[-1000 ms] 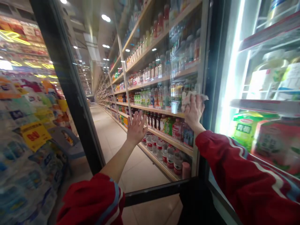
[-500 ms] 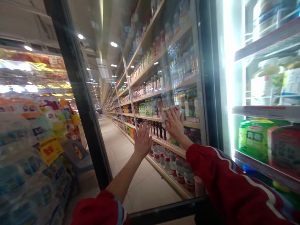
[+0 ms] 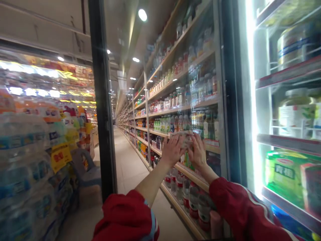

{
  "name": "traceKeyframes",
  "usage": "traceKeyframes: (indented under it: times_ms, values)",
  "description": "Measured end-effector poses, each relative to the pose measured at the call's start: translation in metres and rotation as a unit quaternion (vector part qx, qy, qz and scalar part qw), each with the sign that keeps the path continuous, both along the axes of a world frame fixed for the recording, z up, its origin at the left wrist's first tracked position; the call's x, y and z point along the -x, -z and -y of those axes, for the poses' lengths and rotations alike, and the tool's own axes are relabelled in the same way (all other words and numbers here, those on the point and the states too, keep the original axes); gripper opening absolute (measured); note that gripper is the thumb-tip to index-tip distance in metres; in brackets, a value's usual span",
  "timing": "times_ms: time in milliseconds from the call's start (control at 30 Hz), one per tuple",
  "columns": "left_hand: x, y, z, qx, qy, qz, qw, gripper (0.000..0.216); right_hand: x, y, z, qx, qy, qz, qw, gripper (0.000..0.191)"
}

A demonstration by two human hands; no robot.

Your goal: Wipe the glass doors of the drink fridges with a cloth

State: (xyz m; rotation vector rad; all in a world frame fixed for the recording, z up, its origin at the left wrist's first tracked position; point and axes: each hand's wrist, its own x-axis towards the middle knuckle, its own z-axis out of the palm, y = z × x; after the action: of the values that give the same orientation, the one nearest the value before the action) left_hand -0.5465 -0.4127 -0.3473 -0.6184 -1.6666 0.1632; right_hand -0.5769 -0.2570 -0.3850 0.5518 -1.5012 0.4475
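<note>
A pale, patterned cloth lies bunched against the glass of an open fridge door in front of me. My left hand has its fingers on the cloth's left side. On the right side, my right hand grips the cloth with bent fingers. Both hands are close together, and they cover part of it. Rows of bottles show through the glass or as reflections around the hands; I cannot tell which.
To the right, the lit fridge shelves hold bottles and a green pack. Stacked bottle packs stand at the left, beside a grey chair and a yellow price sign. The door's dark frame runs between them and my hands.
My left hand has moved right from flat on the glass to the cloth. My right hand has lowered slightly with the cloth. The camera view has shifted.
</note>
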Motion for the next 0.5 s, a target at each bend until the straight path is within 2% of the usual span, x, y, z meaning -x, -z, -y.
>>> traceKeyframes:
  times_ms: [100,200,267,367,500]
  values:
    - [0.006,-0.004,-0.011,0.032,-0.008,-0.035,0.999,0.045,0.008,-0.001,0.002,0.067,0.036,-0.011,0.997,0.055]
    - [0.011,-0.007,-0.014,0.076,-0.01,-0.051,0.996,0.044,0.012,-0.001,0.009,0.071,0.059,-0.021,0.996,0.055]
    - [0.012,-0.008,-0.007,0.08,-0.016,-0.047,0.996,0.045,0.012,-0.001,0.009,0.059,0.079,-0.008,0.995,0.054]
    - [0.01,-0.011,0.015,0.036,-0.035,-0.039,0.998,0.044,0.01,-0.003,0.004,0.033,0.102,0.013,0.994,0.054]
    - [0.006,-0.015,0.042,-0.085,-0.072,-0.064,0.992,0.044,0.008,-0.012,0.011,0.027,0.107,0.003,0.994,0.054]
